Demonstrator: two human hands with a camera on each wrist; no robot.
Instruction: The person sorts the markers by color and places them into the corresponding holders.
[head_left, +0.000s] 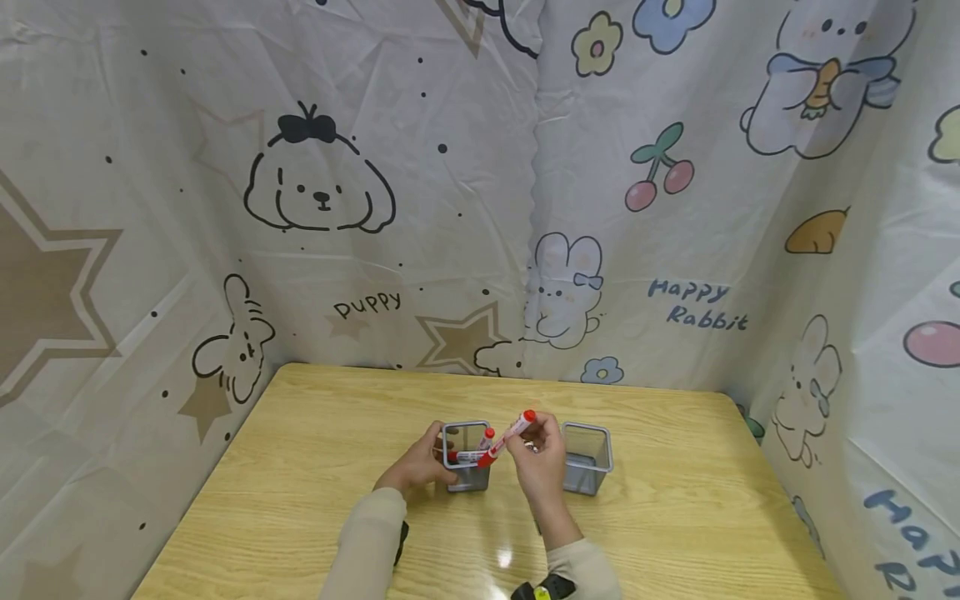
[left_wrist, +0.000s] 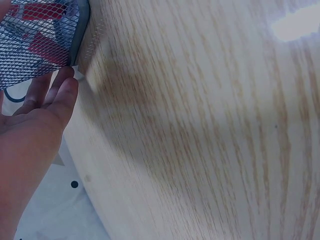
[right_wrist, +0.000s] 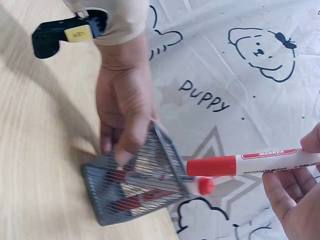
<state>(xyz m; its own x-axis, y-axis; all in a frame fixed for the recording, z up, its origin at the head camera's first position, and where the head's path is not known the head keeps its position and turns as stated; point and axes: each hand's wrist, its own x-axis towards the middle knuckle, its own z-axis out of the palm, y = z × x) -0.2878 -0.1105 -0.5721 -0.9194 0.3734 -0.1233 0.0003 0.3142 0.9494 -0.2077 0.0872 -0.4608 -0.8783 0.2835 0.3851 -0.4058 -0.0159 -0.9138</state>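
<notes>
Red marker (head_left: 508,437) in the right hand (head_left: 538,467), pinched between thumb and fingers, its capped end tilted down toward the left mesh cup (head_left: 466,456). The left hand (head_left: 417,468) curls round that cup's left side and steadies it on the wooden table (head_left: 315,467). Another marker already stands in the cup, its red cap poking above the rim. A second mesh cup (head_left: 587,458), just right of the right hand, looks empty from the head view, though its bottom is hard to see. So I judge the filling part done: one marker in, one at the rim and not yet dropped.

From the left wrist, only the palm and fingertips (left_wrist: 64,87) show, lying against the base of the cup (left_wrist: 40,40); red shapes show through the mesh.

From the right wrist, the marker (right_wrist: 250,162) lies level just beside the cup's (right_wrist: 135,190) rim, held at the barrel by the right fingers (right_wrist: 285,195), cap on. The standing marker's cap (right_wrist: 205,185) sits right below it and may crowd the opening. The left hand (right_wrist: 125,107) grips the cup from behind. Cartoon-printed cloth (head_left: 480,208) walls in the table.
</notes>
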